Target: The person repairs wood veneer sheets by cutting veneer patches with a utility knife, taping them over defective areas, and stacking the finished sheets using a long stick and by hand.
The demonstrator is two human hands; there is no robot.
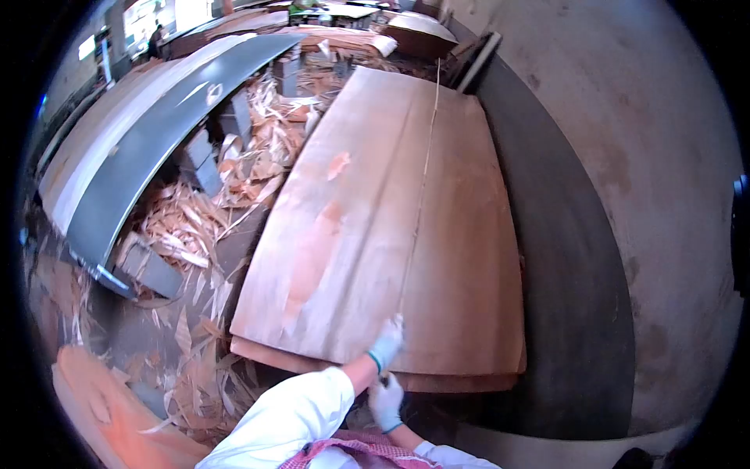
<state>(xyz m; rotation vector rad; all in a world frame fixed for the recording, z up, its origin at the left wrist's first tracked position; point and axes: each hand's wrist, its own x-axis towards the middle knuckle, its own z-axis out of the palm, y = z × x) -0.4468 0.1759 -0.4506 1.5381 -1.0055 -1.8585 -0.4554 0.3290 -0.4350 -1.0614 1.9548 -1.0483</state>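
A large brown wood veneer sheet (461, 234) lies on top of a low stack in front of me, with a darker seam and pale torn patches on its left half. A long, thin, light stick (426, 164) runs over it from beyond the far edge to my left hand (388, 344). That gloved hand is closed around the near end, above the sheet. Just below, by the stack's near edge, my right hand (385, 402) is also gloved and closed. A small dark end shows at its fingers; whether it belongs to the stick I cannot tell.
Veneer scraps (183, 223) litter the floor on the left, among grey blocks (148, 266). A long dark-topped board (168, 152) rests on blocks there. A dark strip (566, 258) borders the stack's right side, beside concrete floor (656, 195). More veneer stacks (422, 35) stand behind.
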